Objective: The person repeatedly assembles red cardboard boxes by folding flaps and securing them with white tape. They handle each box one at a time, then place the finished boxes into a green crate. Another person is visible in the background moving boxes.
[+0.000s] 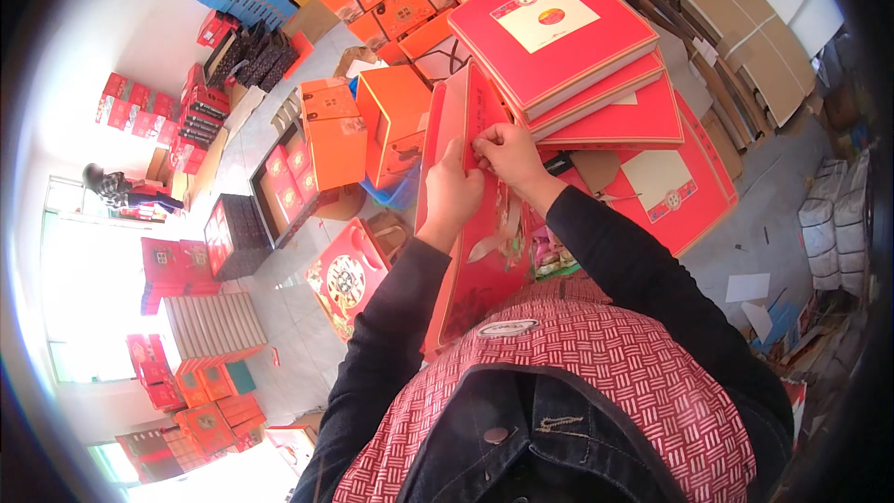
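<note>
A long red box [480,284], possibly a gift box or bag, stands tilted in front of me, its narrow side upward. My left hand [452,191] is closed round its upper edge, thumb raised. Close beside it, my right hand [510,156] pinches at the same edge with thumb and forefinger; whatever is between those fingertips is too small to make out. A pale ribbon [489,244] hangs below my hands against the box. To the right, stacked red flat boxes [559,33] with cream labels rise beside my right hand, and another red panel [666,182] lies under my right forearm.
Orange boxes [340,144] stand just left of my hands, with more orange boxes [396,0] piled behind. A red patterned box [345,279] sits on the floor at left. Flattened cardboard [736,28] leans at far right, above white wrapped bundles [824,233]. Another person [116,188] is far left.
</note>
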Demonstrator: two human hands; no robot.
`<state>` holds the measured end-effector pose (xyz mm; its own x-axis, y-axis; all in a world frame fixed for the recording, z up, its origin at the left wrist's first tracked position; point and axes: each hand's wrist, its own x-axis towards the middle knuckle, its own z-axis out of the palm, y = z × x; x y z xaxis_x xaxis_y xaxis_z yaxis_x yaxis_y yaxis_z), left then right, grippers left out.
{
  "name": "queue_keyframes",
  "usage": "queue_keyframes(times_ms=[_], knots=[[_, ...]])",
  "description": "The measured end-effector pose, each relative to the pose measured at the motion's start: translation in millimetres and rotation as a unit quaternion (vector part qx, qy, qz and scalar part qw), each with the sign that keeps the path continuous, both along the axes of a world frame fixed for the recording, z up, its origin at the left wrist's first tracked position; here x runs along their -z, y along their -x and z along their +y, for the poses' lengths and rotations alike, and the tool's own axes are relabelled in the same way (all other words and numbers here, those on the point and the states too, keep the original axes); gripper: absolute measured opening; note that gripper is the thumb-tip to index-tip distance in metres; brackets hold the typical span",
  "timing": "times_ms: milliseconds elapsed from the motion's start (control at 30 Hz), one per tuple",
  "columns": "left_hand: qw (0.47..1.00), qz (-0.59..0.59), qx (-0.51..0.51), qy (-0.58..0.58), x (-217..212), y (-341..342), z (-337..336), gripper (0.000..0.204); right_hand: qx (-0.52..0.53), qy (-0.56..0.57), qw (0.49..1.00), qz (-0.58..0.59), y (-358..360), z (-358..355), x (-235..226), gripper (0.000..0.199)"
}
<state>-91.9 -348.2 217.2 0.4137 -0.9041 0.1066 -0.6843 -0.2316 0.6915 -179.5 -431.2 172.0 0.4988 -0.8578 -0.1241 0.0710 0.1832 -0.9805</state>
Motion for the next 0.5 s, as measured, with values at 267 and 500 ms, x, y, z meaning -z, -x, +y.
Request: queue_keyframes(times_ms=[267, 500], knots=[[0.927, 0.370, -0.062, -0.009, 13.3, -23.2, -9.8, 0.028, -0.064, 0.072, 0.992, 0.080, 1.8, -20.0, -5.8, 0.040], [0.858, 0.514, 0.013, 0.007, 44.8, -23.9, -40.0, 0.022, -0.140, 0.257, 0.895, 0.336, 1.2, -37.0, -33.7, 0.071]])
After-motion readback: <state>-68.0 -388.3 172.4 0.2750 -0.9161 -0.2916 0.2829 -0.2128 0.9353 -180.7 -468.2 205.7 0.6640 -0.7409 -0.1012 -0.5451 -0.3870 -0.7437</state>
